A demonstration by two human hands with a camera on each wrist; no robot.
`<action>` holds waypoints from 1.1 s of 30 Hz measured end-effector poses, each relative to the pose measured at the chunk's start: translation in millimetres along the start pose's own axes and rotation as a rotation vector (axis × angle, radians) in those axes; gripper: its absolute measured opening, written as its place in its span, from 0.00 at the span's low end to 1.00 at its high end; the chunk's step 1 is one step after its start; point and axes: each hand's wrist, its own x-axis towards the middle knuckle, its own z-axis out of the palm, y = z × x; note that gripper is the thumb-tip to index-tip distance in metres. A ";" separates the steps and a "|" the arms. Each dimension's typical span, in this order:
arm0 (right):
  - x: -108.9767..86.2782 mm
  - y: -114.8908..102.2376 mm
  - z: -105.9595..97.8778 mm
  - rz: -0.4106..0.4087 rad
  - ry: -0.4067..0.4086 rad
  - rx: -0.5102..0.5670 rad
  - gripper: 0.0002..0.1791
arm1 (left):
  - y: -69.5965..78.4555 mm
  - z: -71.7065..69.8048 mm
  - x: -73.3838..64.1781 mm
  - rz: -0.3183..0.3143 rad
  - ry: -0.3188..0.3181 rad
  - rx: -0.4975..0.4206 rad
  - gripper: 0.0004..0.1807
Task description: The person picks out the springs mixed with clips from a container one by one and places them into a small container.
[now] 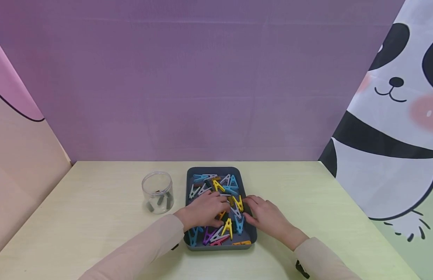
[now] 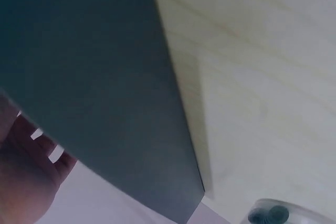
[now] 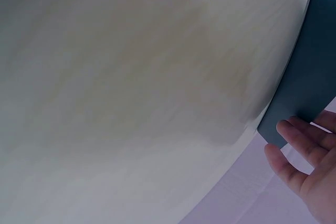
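A dark grey tray (image 1: pixel 220 248) holds a heap of plastic clips in several colours. Over its left half is my left hand (image 1: pixel 205 210), palm down among the clips. Its thumb and fingers stand apart, with an orange clip (image 1: pixel 221 215) showing between them. In the left wrist view the tray wall (image 2: pixel 105 93) covers most of the fingers. My right hand (image 1: pixel 269 217) is at the tray's right rim, beside a yellow clip (image 1: pixel 239 203). In the right wrist view its loosely bent fingers (image 3: pixel 302 140) lie against the tray's outer wall and grip no clip.
Left of the tray stands a clear round jar (image 1: pixel 158 192) with a few dark pieces at its bottom. Both stand on a pale wooden table (image 1: pixel 97 217). A purple backdrop (image 1: pixel 202 85) rises behind the table's far edge, and a panda-print sheet (image 1: pixel 388 128) hangs on the right.
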 end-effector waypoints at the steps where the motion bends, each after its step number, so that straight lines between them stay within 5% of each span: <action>1: 0.1 -0.2 0.0 0.001 -0.001 0.002 0.21 | -0.5 -0.5 -0.6 -0.002 0.001 -0.006 0.21; 16: 0.5 -1.6 -0.9 0.021 -0.021 0.002 0.21 | -13.4 -11.3 -17.2 -0.031 0.060 0.005 0.22; 33: 0.2 -1.3 -0.8 0.036 -0.038 0.010 0.22 | -44.6 -43.6 -59.1 -0.085 0.144 -0.105 0.18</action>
